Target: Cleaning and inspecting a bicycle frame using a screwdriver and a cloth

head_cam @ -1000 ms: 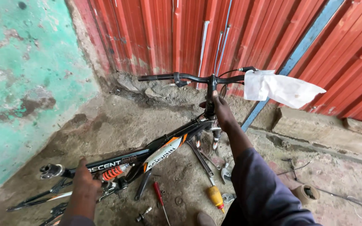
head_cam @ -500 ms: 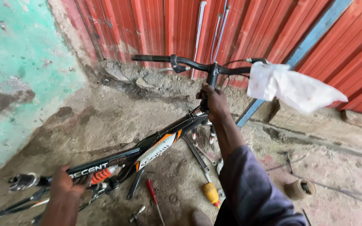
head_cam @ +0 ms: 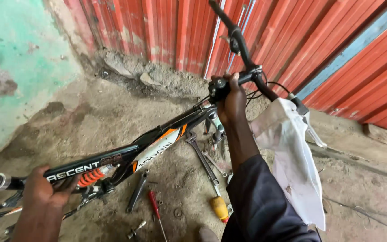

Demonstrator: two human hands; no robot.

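A black, white and orange bicycle frame [head_cam: 148,150] is held off the dirt floor, with no wheels in sight. My right hand [head_cam: 230,101] grips the stem where the black handlebar [head_cam: 238,45] is clamped; the bar is tilted steeply, one end pointing up. A white cloth [head_cam: 292,157] hangs from the bar's lower end. My left hand [head_cam: 45,192] holds the rear of the frame by the top tube, beside an orange coil shock [head_cam: 90,177].
Spanners [head_cam: 200,154], a red screwdriver [head_cam: 155,208], a yellow-handled tool [head_cam: 219,208] and small bolts lie on the floor under the frame. A red corrugated metal wall [head_cam: 166,31] stands behind, a green plaster wall [head_cam: 14,58] at left, rubble at their foot.
The bike frame has been raised and brought closer. The handlebar has swung from level to steeply tilted, and the cloth now hangs down beside my right arm.
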